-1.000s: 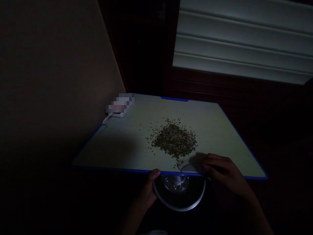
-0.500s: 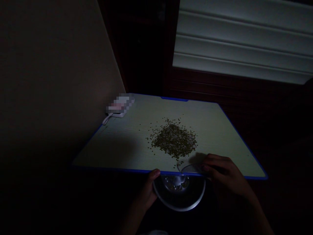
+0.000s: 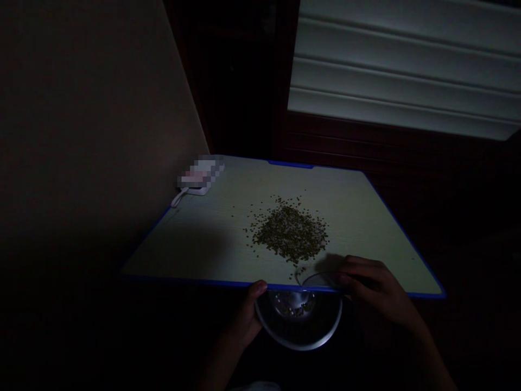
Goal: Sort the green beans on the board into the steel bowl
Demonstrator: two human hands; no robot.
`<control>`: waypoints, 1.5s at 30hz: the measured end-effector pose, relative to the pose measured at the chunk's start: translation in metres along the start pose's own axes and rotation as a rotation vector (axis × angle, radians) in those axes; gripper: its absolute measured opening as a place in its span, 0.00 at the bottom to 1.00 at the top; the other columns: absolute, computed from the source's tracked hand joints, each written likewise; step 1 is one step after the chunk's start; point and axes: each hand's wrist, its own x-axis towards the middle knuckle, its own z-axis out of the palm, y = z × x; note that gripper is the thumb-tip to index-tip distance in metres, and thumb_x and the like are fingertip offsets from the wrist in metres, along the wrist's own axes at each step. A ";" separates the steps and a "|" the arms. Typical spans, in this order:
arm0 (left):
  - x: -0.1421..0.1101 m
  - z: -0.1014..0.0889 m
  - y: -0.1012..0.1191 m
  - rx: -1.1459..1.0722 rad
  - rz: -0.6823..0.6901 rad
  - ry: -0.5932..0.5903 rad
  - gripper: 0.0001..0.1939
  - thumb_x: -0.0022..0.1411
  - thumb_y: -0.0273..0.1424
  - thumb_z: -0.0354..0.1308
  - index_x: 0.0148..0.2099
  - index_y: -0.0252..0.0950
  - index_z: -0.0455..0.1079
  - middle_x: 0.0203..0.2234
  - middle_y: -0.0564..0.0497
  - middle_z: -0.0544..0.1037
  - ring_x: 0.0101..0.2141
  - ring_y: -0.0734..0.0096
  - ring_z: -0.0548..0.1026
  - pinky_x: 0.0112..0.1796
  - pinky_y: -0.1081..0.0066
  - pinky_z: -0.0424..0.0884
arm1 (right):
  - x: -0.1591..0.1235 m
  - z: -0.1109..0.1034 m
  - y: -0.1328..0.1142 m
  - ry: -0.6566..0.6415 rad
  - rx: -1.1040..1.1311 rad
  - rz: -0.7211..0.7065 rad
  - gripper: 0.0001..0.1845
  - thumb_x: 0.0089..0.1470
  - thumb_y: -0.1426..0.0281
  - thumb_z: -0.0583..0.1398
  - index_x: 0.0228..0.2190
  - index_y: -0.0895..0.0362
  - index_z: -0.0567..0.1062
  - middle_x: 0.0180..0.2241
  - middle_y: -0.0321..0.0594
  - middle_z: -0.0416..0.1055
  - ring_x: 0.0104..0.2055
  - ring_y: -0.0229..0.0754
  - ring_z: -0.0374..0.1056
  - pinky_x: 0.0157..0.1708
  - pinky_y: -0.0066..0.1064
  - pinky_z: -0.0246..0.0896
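A loose heap of small greenish-brown seeds or grains [image 3: 291, 232] lies on a pale board [image 3: 171, 266] with a blue edge. My right hand [image 3: 368, 282] is at the board's near edge, its fingers pinching a thin, clear, curved piece [image 3: 321, 279] that looks like plastic. A few grains lie just beyond that piece. Under the near edge is a shiny metal bowl [image 3: 303, 347] with some grains inside. My left hand [image 3: 253, 309] grips the bowl's left side, its thumb against the board's blue edge. The left fingers are mostly hidden beneath.
A white object with a strap [image 3: 199, 190], partly blurred out, rests on the board's far left corner. A wall [image 3: 122, 108] rises along the left. Dark wood [image 3: 345, 136] and pale slatted panels [image 3: 399, 70] stand behind. The surroundings are very dim.
The clear piece in my right hand has shifted very slightly and looks flatter against the board. The heap, the bowl and my left hand look practically the same.
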 end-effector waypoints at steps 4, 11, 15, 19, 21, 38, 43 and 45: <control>0.000 0.001 0.001 -0.013 0.027 0.013 0.11 0.49 0.33 0.66 0.34 0.31 0.79 0.35 0.42 0.85 0.49 0.46 0.77 0.56 0.53 0.64 | -0.001 0.003 0.001 0.048 0.011 0.052 0.08 0.61 0.66 0.60 0.33 0.55 0.79 0.33 0.40 0.73 0.35 0.41 0.70 0.35 0.30 0.64; -0.001 0.002 0.001 -0.009 0.028 0.043 0.13 0.49 0.34 0.67 0.37 0.31 0.78 0.37 0.40 0.85 0.51 0.45 0.75 0.57 0.51 0.64 | 0.002 0.001 0.006 0.073 -0.093 0.018 0.09 0.61 0.66 0.59 0.34 0.55 0.79 0.32 0.40 0.73 0.34 0.41 0.69 0.33 0.30 0.64; -0.002 0.001 0.000 -0.007 0.034 0.058 0.18 0.49 0.35 0.67 0.43 0.31 0.77 0.42 0.38 0.83 0.52 0.45 0.74 0.56 0.51 0.65 | 0.001 0.000 0.007 0.122 -0.098 0.052 0.11 0.61 0.64 0.58 0.40 0.54 0.79 0.35 0.42 0.75 0.36 0.42 0.70 0.35 0.32 0.65; -0.002 -0.001 -0.001 -0.008 0.051 0.047 0.18 0.49 0.34 0.67 0.42 0.32 0.78 0.43 0.39 0.83 0.52 0.45 0.74 0.57 0.52 0.64 | 0.000 0.002 0.007 0.150 -0.081 0.059 0.12 0.61 0.63 0.58 0.40 0.55 0.79 0.36 0.42 0.75 0.38 0.43 0.71 0.36 0.32 0.66; -0.001 -0.002 -0.001 -0.008 0.051 0.048 0.17 0.49 0.34 0.67 0.42 0.31 0.78 0.42 0.39 0.83 0.52 0.45 0.74 0.57 0.51 0.64 | 0.001 0.002 0.008 0.159 -0.085 0.057 0.12 0.61 0.63 0.58 0.40 0.55 0.79 0.36 0.42 0.75 0.38 0.43 0.71 0.36 0.32 0.66; -0.001 -0.001 -0.001 -0.002 0.046 0.037 0.15 0.49 0.35 0.67 0.38 0.30 0.79 0.38 0.40 0.85 0.50 0.45 0.76 0.57 0.51 0.64 | 0.003 0.001 0.005 0.063 -0.082 -0.002 0.10 0.61 0.65 0.59 0.35 0.56 0.79 0.35 0.42 0.74 0.37 0.42 0.71 0.35 0.30 0.66; -0.001 0.000 -0.002 -0.017 0.045 0.018 0.18 0.51 0.34 0.66 0.44 0.31 0.78 0.40 0.42 0.84 0.50 0.46 0.76 0.57 0.51 0.64 | 0.001 0.000 0.008 0.095 -0.075 0.018 0.10 0.60 0.64 0.60 0.34 0.55 0.79 0.33 0.42 0.75 0.36 0.43 0.71 0.35 0.31 0.66; -0.002 0.001 -0.001 -0.023 0.050 0.021 0.17 0.51 0.34 0.66 0.43 0.31 0.78 0.40 0.41 0.84 0.50 0.46 0.76 0.57 0.51 0.64 | 0.000 0.000 0.008 0.094 -0.076 0.036 0.10 0.60 0.64 0.59 0.34 0.55 0.79 0.34 0.42 0.75 0.37 0.43 0.71 0.36 0.31 0.65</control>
